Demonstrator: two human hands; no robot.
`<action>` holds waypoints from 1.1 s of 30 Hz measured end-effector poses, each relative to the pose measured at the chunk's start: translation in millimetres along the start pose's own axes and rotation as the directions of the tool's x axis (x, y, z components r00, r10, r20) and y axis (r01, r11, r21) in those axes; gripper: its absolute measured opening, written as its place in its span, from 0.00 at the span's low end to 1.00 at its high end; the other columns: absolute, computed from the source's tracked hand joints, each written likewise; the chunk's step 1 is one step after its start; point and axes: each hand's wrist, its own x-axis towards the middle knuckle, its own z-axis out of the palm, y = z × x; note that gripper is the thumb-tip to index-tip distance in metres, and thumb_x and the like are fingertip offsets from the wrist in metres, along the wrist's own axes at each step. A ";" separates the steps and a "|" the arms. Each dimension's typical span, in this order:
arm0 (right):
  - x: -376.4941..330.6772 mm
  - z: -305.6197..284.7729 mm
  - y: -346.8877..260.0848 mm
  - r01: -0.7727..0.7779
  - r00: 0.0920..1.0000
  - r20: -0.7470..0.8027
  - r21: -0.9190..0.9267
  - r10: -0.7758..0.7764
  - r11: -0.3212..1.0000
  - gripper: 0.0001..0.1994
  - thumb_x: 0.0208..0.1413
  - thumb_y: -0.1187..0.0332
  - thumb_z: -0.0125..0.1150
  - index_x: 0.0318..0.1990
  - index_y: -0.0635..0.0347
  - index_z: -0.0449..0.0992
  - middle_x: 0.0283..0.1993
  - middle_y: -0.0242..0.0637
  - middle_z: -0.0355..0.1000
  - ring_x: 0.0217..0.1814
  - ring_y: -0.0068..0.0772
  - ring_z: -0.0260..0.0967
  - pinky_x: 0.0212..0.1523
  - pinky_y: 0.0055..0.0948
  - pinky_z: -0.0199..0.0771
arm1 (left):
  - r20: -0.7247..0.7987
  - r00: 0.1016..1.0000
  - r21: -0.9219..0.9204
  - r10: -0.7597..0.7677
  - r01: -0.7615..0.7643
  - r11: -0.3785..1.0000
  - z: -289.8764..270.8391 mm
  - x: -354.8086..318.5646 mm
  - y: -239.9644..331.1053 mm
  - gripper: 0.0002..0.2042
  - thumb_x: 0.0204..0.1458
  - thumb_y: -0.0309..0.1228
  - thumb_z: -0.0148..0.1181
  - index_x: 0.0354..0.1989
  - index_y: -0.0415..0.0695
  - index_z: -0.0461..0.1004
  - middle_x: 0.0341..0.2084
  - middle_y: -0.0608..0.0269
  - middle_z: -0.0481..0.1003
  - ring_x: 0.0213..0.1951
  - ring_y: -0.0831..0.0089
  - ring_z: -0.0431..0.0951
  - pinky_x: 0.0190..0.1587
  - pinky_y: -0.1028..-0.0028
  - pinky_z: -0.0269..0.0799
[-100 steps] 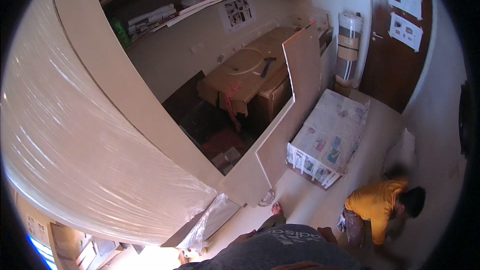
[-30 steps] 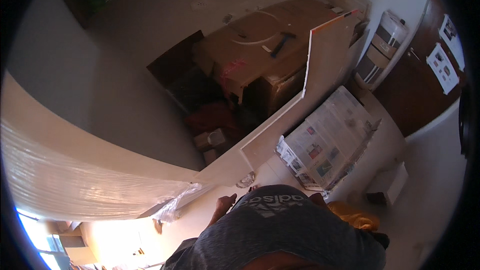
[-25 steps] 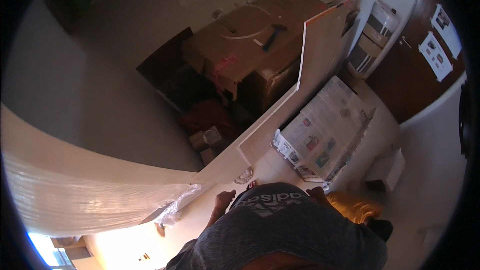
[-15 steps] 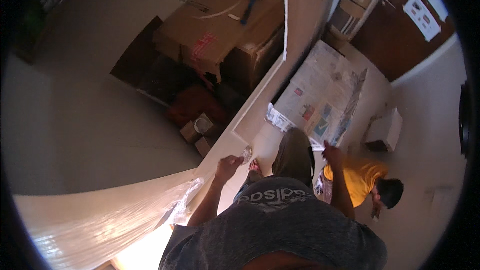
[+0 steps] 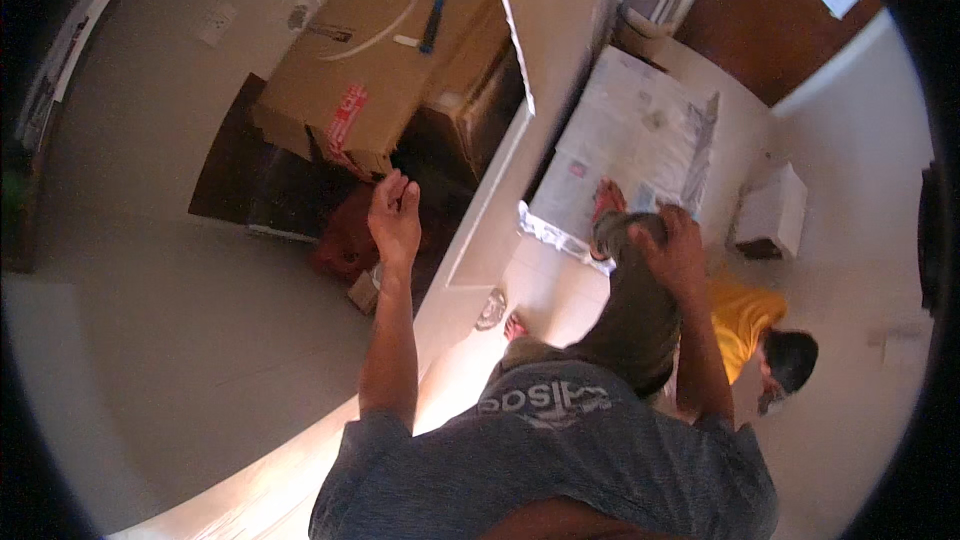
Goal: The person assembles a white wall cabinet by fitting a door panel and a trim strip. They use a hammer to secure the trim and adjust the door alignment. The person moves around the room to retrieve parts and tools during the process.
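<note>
Raised ahead of my body, my left hand [image 5: 393, 220] has its thumb and fingers apart and holds nothing. Beyond it in view lies the torn corner of a large cardboard box [image 5: 385, 80]. My right hand [image 5: 675, 250] is over my bent right knee [image 5: 640, 240], thumb and fingers apart and nothing visible in it; whether it touches the trouser leg I cannot tell. My right foot [image 5: 607, 202] is over the near end of a newspaper-covered surface [image 5: 640, 130]. A round pale thing [image 5: 491, 309], possibly a roll of tape, shows at the panel's edge near my left foot [image 5: 515, 326].
A hammer [image 5: 434, 15] with a blue handle lies on the cardboard box. An upright board [image 5: 560, 20] stands between the box and the newspapered surface. At right, a person in a yellow shirt [image 5: 740, 325] bends down near a white box [image 5: 770, 210].
My left hand has moved up and forward, away from the round pale thing. My right leg has risen onto the newspapered end, and my right hand has moved over the knee.
</note>
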 end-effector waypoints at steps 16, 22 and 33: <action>45.7 -1.6 30.0 -0.020 0.996 0.090 0.070 0.014 0.997 0.21 0.53 0.56 0.68 0.49 0.61 0.78 0.53 0.50 0.74 0.56 0.59 0.67 0.60 0.52 0.66 | 0.038 0.986 0.805 0.163 -0.127 0.580 52.1 342.4 -54.2 0.15 0.58 0.30 0.57 0.53 0.40 0.77 0.44 0.47 0.80 0.50 0.50 0.79 0.54 0.54 0.73; 60.3 -7.9 28.7 -0.045 0.996 0.080 0.088 0.038 0.995 0.21 0.53 0.57 0.68 0.49 0.62 0.77 0.52 0.52 0.73 0.55 0.59 0.68 0.60 0.52 0.66 | 0.077 0.997 0.944 0.004 -0.074 0.322 63.2 412.9 -113.3 0.19 0.58 0.35 0.58 0.57 0.46 0.76 0.50 0.50 0.77 0.52 0.50 0.77 0.56 0.53 0.71; 192.8 14.0 34.6 -0.014 0.963 0.269 0.166 -0.031 0.986 0.18 0.55 0.55 0.64 0.46 0.57 0.79 0.47 0.51 0.76 0.52 0.57 0.71 0.55 0.52 0.72 | 0.236 0.937 0.952 0.256 -0.276 0.132 23.9 446.7 -97.2 0.12 0.60 0.37 0.54 0.35 0.43 0.80 0.36 0.49 0.80 0.41 0.51 0.80 0.43 0.51 0.73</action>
